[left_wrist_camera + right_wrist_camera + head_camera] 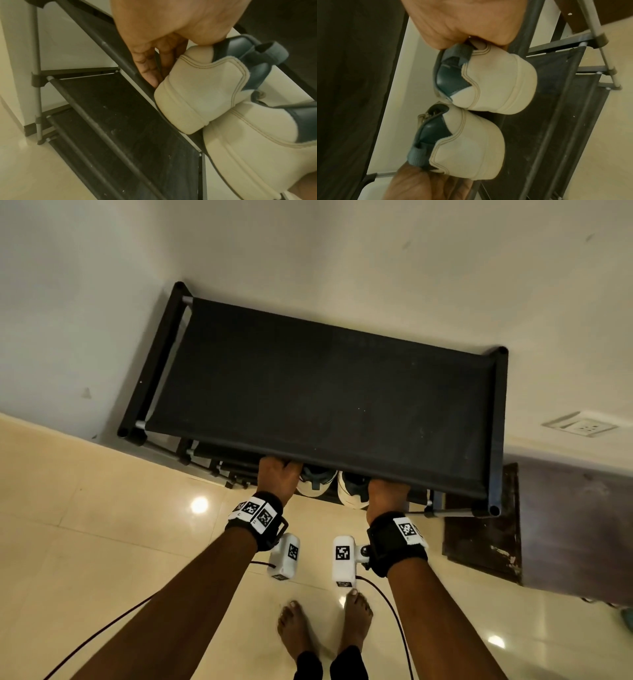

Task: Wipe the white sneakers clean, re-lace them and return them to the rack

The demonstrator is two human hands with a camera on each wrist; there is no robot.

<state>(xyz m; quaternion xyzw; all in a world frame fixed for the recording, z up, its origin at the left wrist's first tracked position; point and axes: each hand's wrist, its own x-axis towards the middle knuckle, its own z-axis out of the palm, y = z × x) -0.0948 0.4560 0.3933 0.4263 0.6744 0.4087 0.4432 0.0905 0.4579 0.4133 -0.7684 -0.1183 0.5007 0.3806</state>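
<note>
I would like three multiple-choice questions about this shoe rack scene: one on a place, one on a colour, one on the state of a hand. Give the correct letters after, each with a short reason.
1. Where are the sneakers?
A. On the top shelf of the rack
B. On the shelf under the top one
C. On the floor

2. What colour is the heel trim of the sneakers?
A. Red
B. Yellow
C. Dark blue-green

3. What does the left hand do?
A. Hangs free
B. Holds a sneaker at its heel
C. Presses the wall

Answers:
1 B: both sneakers sit below the top shelf.
2 C: the heel trim is dark blue-green.
3 B: the left hand grips the left sneaker at its heel.
</note>
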